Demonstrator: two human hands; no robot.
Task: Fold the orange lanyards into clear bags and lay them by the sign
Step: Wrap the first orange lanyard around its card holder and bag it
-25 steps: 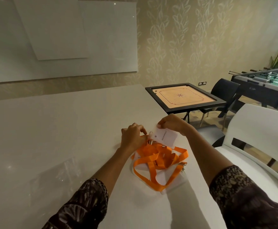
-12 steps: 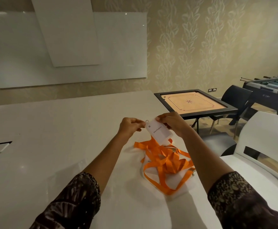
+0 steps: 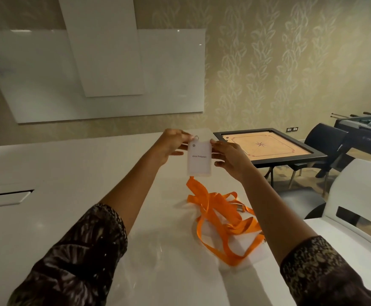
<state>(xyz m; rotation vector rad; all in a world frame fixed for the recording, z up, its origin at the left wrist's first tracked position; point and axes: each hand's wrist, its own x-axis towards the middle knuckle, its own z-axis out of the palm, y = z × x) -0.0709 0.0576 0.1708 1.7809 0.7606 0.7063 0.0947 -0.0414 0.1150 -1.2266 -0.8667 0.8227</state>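
Orange lanyards (image 3: 222,219) heaped on white table (image 3: 70,173).
Left grip (image 3: 171,144) and right grip (image 3: 226,157) each pinch white card (image 3: 199,157) above the heap.

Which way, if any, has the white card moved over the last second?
Yes, upward. The card was low by the lanyards on the table; now the left hand and right hand hold it well above them.

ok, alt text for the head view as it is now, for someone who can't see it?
The left hand and right hand hold a white card up above a white table, pinching its upper edges. Under it lies a loose tangle of orange lanyards; a carrom board stands behind on the right.
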